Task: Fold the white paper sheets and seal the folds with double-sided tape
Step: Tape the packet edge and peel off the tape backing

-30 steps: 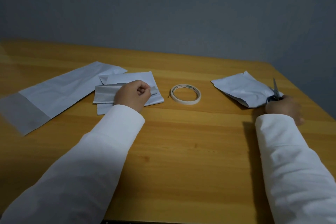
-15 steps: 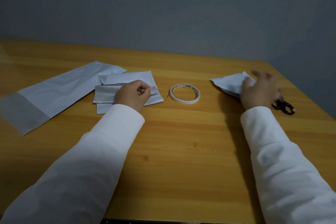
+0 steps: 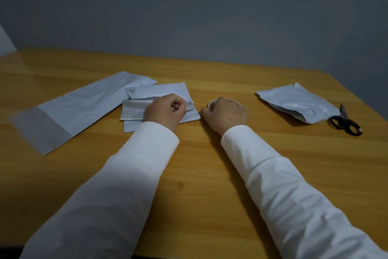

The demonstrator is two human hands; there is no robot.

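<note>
Now the left hand [image 3: 165,109] pinches the folded paper [image 3: 134,109], its fold running left-right; the right hand [image 3: 225,112] curls over the tape roll [image 3: 212,103].

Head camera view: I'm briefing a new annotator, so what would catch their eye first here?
The two hands at the centre: the left hand presses a folded paper strip, and the right hand covers the tape roll. Then the black scissors at far right, beside a crumpled sheet.
</note>
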